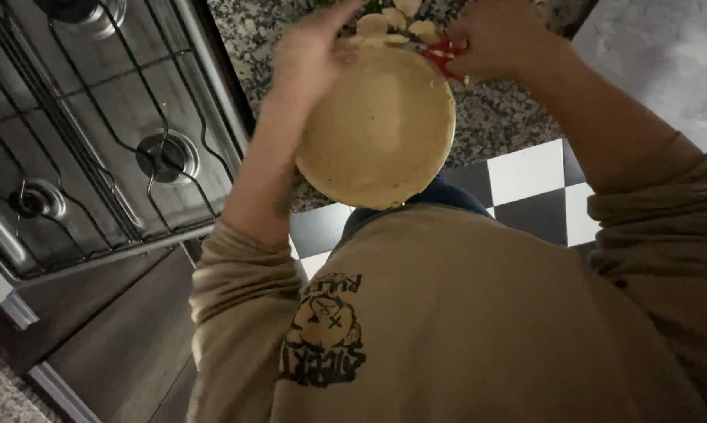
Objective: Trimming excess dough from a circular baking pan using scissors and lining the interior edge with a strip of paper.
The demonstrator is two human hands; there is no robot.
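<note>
Left hand (310, 55) tilts cream plate (377, 133) — right hand's (498, 39) grip on red tool (441, 53) at its rim.

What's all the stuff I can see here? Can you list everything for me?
bowl: one, pale yellow, round, at the counter's edge, centre
pale slices: several, cream, at the bowl's far rim
red-handled tool: one, red, kind unclear, at the bowl's right rim
gas stove: one, steel with black grates, at left
countertop: one, speckled grey stone, under the bowl
floor: black and white checker tiles, below the counter
sweatshirt: one, tan with a black and yellow print, foreground
left hand: on the bowl's left rim
right hand: gripping the red-handled tool
</note>
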